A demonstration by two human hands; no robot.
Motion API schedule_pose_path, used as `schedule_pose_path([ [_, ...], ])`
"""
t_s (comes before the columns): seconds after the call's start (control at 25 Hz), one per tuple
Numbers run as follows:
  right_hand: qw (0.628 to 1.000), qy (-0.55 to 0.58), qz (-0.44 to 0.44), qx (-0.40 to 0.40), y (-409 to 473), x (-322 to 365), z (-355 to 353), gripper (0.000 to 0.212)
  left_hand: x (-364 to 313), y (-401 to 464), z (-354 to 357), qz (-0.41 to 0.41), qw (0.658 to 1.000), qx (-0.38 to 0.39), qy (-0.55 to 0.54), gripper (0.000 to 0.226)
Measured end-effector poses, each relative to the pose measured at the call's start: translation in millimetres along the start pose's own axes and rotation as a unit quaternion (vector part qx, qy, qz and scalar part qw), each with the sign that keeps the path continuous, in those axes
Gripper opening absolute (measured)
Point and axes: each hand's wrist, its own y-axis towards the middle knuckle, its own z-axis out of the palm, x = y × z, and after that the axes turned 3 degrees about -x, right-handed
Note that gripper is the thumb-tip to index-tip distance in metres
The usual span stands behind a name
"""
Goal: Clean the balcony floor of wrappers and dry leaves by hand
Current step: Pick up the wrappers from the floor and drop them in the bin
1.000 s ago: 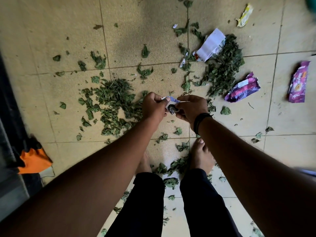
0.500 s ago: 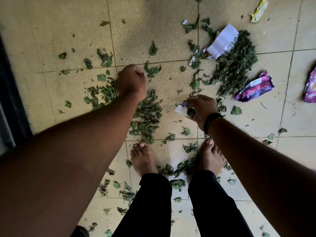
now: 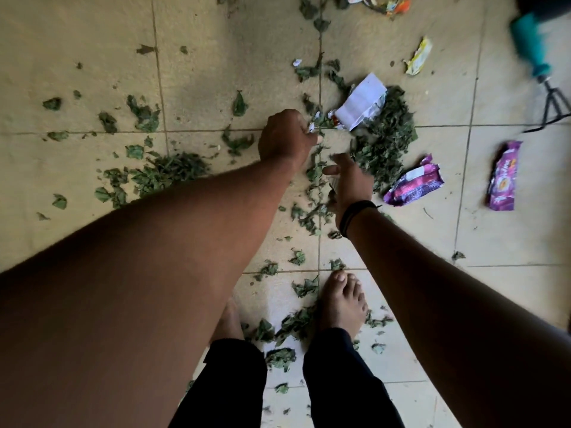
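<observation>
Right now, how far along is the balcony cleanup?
Early. Done: nothing looks cleared. In hand: the left hand is closed on a small wrapper scrap; the right hand is open, and I cannot tell if it holds anything. Left: white wrapper, two purple wrappers, yellow wrapper, more litter, and dry leaves across the tiles.

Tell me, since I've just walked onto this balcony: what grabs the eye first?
Two bare arms reach down the middle, the left hand closed on a small wrapper scrap, the right hand open beside it. Dry leaves are piled ahead of the right hand, under a white wrapper. Two purple wrappers stand out further right.
</observation>
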Motion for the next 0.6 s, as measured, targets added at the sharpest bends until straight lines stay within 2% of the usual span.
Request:
schedule_pose_path([
  [0.08,1.000,0.000,-0.002,0.009,7.5,6.9,-3.0,0.023,-2.2,9.9,10.1,0.015,0.999,-0.002,0.053,0.025],
  [0.16,1.000,0.006,0.012,0.022,12.3,7.7,-5.4,0.023,1.7,18.2,9.8,0.018,0.998,-0.004,0.065,0.015],
  [0.2,0.999,0.007,0.017,0.026,14.1,5.5,-6.9,0.022,5.4,20.5,7.3,0.010,0.999,0.000,0.047,0.011],
  [0.32,0.999,-0.003,0.031,0.030,15.1,-5.3,-12.3,0.020,14.1,10.2,-13.6,-0.020,0.997,0.017,-0.066,0.022],
  [0.48,0.998,-0.006,0.041,0.052,13.0,-18.3,-8.4,0.005,36.4,-14.3,-46.9,-0.077,0.973,0.044,-0.214,0.024],
  [0.6,0.992,-0.075,-0.060,0.084,20.1,-16.0,2.9,0.019,54.9,-18.7,-56.2,-0.098,0.963,0.048,-0.245,0.028],
])
